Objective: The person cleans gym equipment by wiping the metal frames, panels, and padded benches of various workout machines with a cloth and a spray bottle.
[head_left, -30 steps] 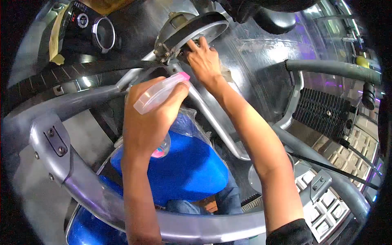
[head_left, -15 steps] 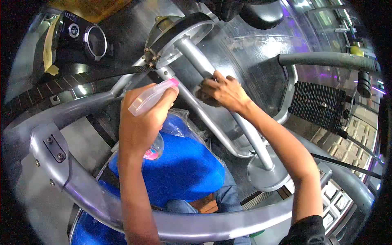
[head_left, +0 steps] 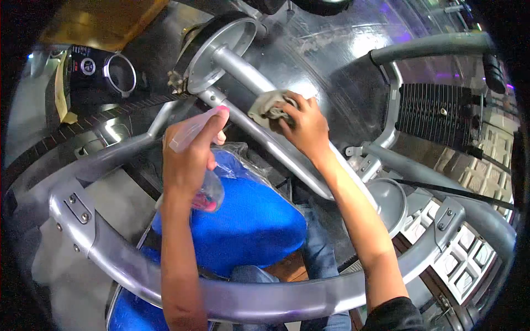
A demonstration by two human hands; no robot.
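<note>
Right hand [head_left: 307, 127]: curls round a bunched grey cloth [head_left: 266, 106], gripping it firmly between thumb and fingers.
Cloth position: lies over the silver tube [head_left: 241, 69], seemingly against it; exact contact hidden beneath the folds.
Left hand [head_left: 185, 157]: wraps round the neck of a clear spray bottle [head_left: 210, 193], with the pink nozzle [head_left: 222, 109] poking out beyond the thumb.
Bottle position: hangs upright or slightly tilted over the blue cushion [head_left: 248, 226], to the left of the cloth.
Tube from right hand: runs directly beneath the cloth, long axis slanting from upper left to lower right of the view.
Nearer hand: the right, at the middle stretch of the tube; the left well apart, beyond a thinner lower bar [head_left: 265, 142].
Tube ends: meets a round disc [head_left: 237, 39] at upper left and a round plate [head_left: 393, 199] at lower right, near the right forearm.
Nearest the body: curved grey frame [head_left: 276, 300], passing below both forearms.
Farther out: black speaker [head_left: 91, 83] at left, black weight stack [head_left: 433, 113] at right.
Count: two hands, one cloth, one spray bottle, one silver tube, one disc, one plate, one speaker, one weight stack.
</note>
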